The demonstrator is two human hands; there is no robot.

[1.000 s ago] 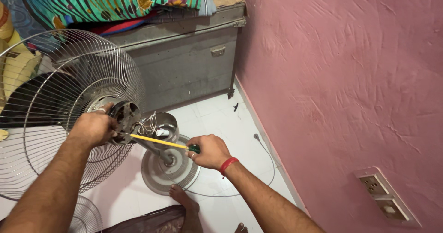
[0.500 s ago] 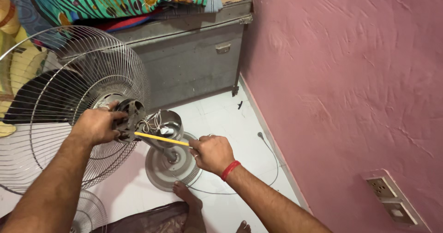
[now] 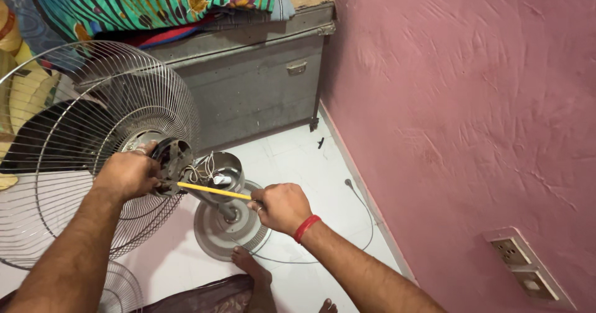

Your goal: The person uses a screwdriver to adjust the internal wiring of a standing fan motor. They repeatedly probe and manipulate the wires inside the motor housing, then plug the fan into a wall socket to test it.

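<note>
A pedestal fan with a wire cage (image 3: 74, 133) stands tilted before me, its motor (image 3: 174, 158) exposed at the back with loose wires (image 3: 202, 170) showing. My left hand (image 3: 127, 173) grips the motor housing. My right hand (image 3: 282, 207), a red band at its wrist, is closed on the handle of a yellow-shafted screwdriver (image 3: 211, 191). The tip of the shaft points into the motor beside my left hand. Below the motor sits the fan's round grey base (image 3: 223, 232) on the white floor.
A grey metal trunk (image 3: 248, 89) with colourful cloth (image 3: 143, 3) piled on it stands behind the fan. A pink wall (image 3: 465, 102) with a socket plate (image 3: 528, 269) runs along the right. A thin cord (image 3: 366, 226) lies on the floor. My bare foot (image 3: 251, 269) rests near the base.
The view has shifted slightly, with the fan and both hands sitting a little further right in the frame. Both hands keep their holds on the motor and the screwdriver.
</note>
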